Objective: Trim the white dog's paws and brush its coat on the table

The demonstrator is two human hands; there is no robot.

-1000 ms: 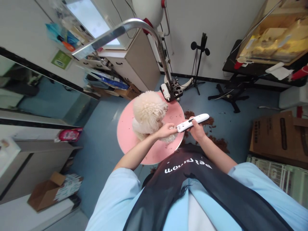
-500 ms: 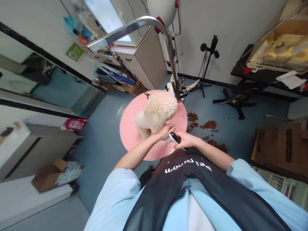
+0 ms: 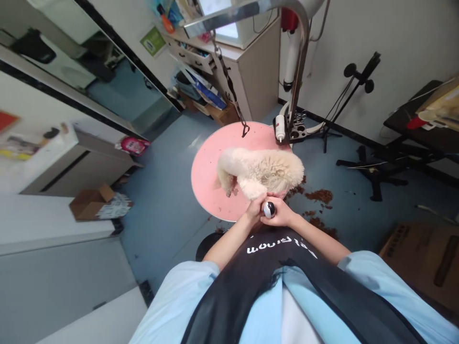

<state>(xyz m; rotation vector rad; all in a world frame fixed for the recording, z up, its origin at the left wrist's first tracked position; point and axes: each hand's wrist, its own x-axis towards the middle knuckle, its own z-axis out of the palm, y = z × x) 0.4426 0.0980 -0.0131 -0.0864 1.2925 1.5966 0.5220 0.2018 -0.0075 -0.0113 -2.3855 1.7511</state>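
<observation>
Left hand [image 3: 255,210] grips the small cream dog [image 3: 263,174] at its near end | right hand [image 3: 281,215] clasps white clipper [image 3: 268,209], butt toward camera | dog stands on pink round table [image 3: 208,167] | advice: steady the dog, stroke lightly.

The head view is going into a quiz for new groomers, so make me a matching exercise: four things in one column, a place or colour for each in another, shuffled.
Things:
1. dog
2. clipper
3. brown fur clippings
4. cardboard box

Places or colours:
A. on the blue floor by the grey counter at left
B. standing on the round pink table
C. scattered on the floor right of the table
D. in the right hand

Pairs: 1-B, 2-D, 3-C, 4-A
</observation>
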